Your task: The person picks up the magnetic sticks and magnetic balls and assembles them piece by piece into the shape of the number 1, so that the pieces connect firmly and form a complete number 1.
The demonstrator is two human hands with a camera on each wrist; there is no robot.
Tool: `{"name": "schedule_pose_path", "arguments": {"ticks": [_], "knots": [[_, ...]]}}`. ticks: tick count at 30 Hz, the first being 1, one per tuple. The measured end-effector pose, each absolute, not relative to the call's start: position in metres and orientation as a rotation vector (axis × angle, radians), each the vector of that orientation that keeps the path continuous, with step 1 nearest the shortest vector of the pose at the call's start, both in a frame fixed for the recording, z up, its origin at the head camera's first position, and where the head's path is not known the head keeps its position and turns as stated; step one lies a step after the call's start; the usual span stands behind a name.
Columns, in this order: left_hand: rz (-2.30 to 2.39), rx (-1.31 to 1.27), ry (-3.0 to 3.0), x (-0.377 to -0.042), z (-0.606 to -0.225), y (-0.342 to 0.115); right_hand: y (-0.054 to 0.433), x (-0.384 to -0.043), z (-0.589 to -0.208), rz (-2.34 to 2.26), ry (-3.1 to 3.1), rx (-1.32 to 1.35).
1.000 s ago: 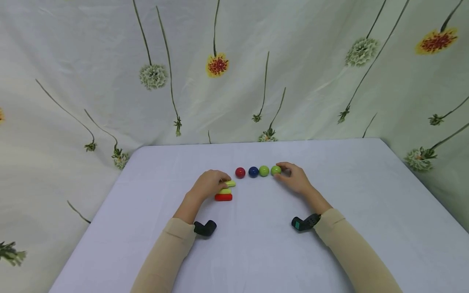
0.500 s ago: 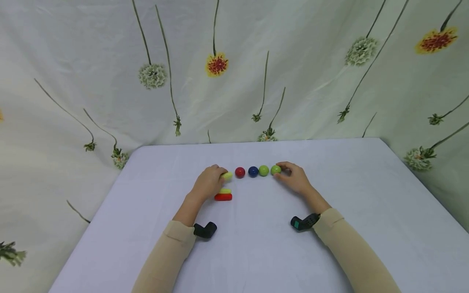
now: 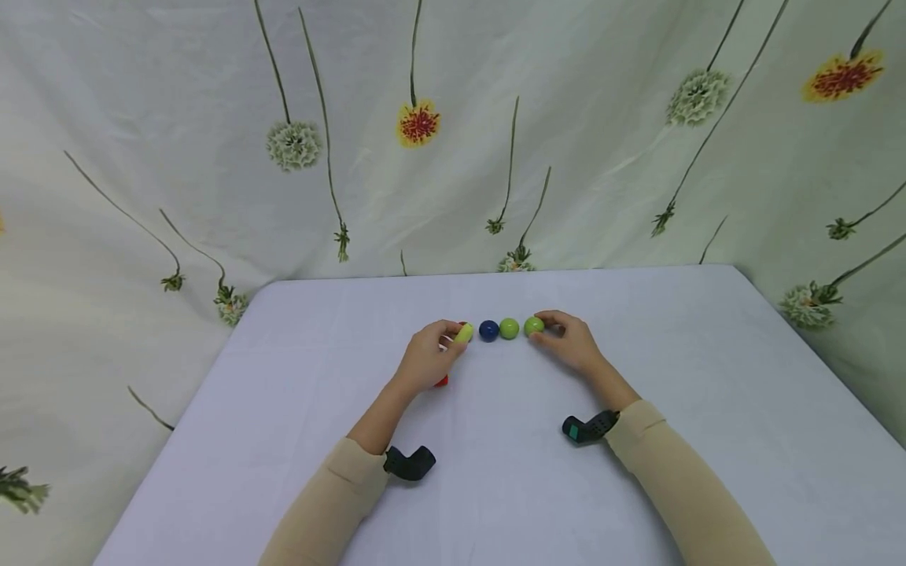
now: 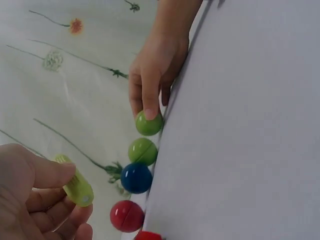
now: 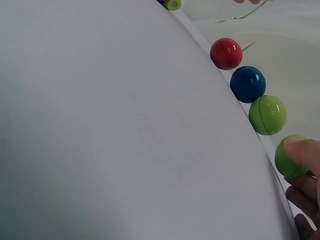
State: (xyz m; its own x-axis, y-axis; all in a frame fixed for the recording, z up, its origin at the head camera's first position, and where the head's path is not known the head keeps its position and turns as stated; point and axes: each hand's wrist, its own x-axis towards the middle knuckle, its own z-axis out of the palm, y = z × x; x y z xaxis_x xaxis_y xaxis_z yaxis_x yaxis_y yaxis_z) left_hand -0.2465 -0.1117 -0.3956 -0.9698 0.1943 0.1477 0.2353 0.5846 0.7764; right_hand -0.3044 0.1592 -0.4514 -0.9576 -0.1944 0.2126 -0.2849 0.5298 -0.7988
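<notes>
My left hand (image 3: 427, 358) pinches a short yellow-green rod (image 4: 77, 185) with rounded ends between thumb and fingers, raised above the table. In the head view the rod overlaps the red ball (image 4: 127, 216), which is mostly hidden there. My right hand (image 3: 572, 346) holds a green ball (image 5: 291, 159) by thumb and fingers at the right end of a row. Beside it in that row are a second green ball (image 3: 509, 328) and a dark blue ball (image 3: 488, 331), these two touching or nearly so. A red piece (image 3: 442, 382) lies partly hidden under my left hand.
The table (image 3: 510, 472) wears a pale cloth, and a flower-printed curtain (image 3: 602, 157) hangs behind its far edge. Near the red piece, another yellow-green piece (image 5: 174, 4) shows at the top of the right wrist view. Each wrist carries a black camera (image 3: 410, 464).
My left hand lifted the yellow-green rod away from the pieces near it and carried it right, to in front of the red ball. My right hand has stayed at the green ball.
</notes>
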Motion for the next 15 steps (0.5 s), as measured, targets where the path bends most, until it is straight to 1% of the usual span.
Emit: {"name": "schedule_pose_path", "arguments": {"ticks": [10,15], "knots": [[-1.629,-0.356,-2.761,-0.24,-0.401,-0.078,0.165,-0.304,-0.449,1.453,-2.628,0.402],[-1.739,-0.286,-2.779,-0.239,-0.403,-0.061,0.168,-0.303,-0.447,1.457,-2.627,0.383]]}}
